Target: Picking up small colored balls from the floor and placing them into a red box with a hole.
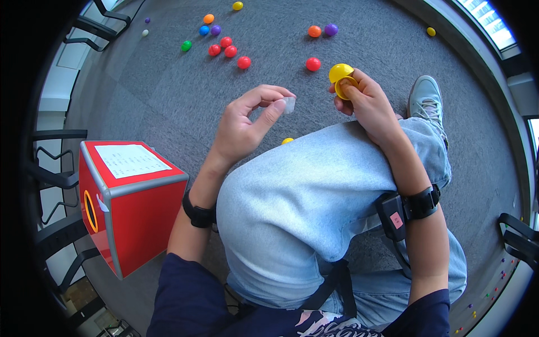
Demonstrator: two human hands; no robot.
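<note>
Between the thumb and fingers of my left hand [242, 128] is a small whitish slip of paper [289, 105], pinched at its edge. My right hand [371, 108] grips a yellow plastic ball that is split into two halves [340, 72]. One half shows its rounded outside; the thumb presses into the hollow of the other. Both hands are raised apart from each other, beyond my bent knee. On the carpet just past my thigh, a yellow ball [287, 140] is partly hidden by the denim.
At my left stands a red box [149, 219] with grey edges, a paper sheet [132, 160] on top and a yellow-rimmed round hole. Several coloured balls, among them a red ball [313, 64] and a green ball [186, 45], lie on the grey carpet [151, 90]. Black chair legs [62, 180] line the left.
</note>
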